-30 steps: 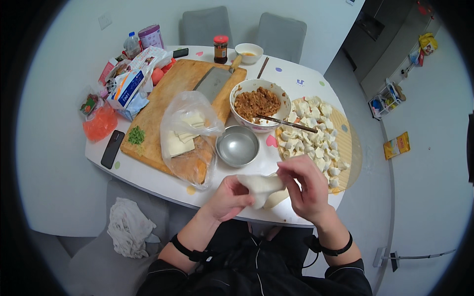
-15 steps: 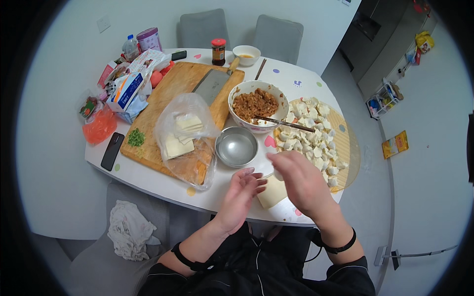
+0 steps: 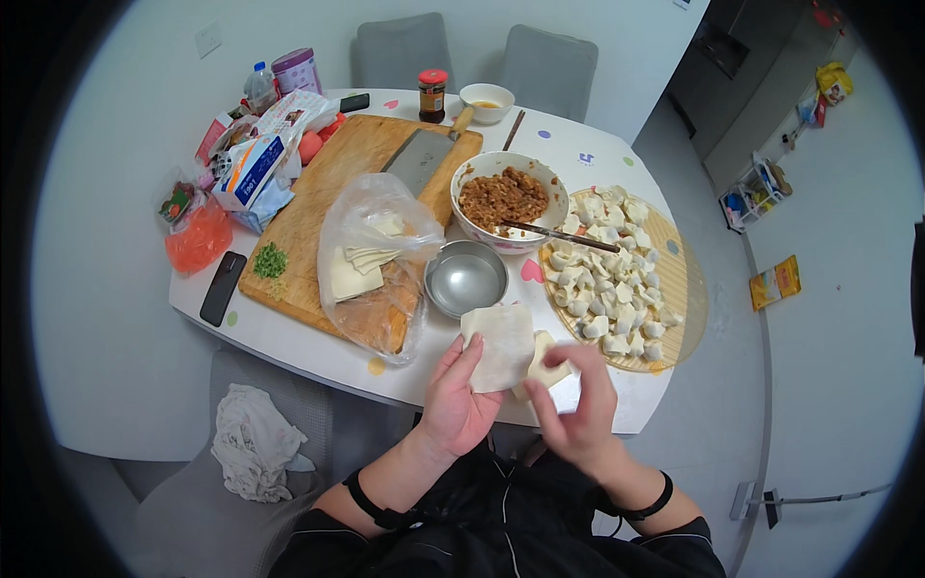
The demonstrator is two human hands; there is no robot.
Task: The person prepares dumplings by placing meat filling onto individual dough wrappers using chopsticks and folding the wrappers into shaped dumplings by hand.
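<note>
A square dumpling wrapper (image 3: pixel 499 347) lies flat on the open palm and fingers of the left hand (image 3: pixel 458 400), held over the near edge of the counter (image 3: pixel 318 352). Just right of it, the right hand (image 3: pixel 573 409) pinches a small stack of wrappers (image 3: pixel 547 371) between thumb and fingertips; how many are in it is hard to make out, as the fingers cover part. Beyond the left hand stands a steel bowl of water (image 3: pixel 466 277), farther off the filling bowl (image 3: pixel 501 197), with a round tray of folded dumplings (image 3: pixel 674 289) beyond the right hand. Half a second ago both hands were closer together, without a wrapper spread on the palm.
</note>
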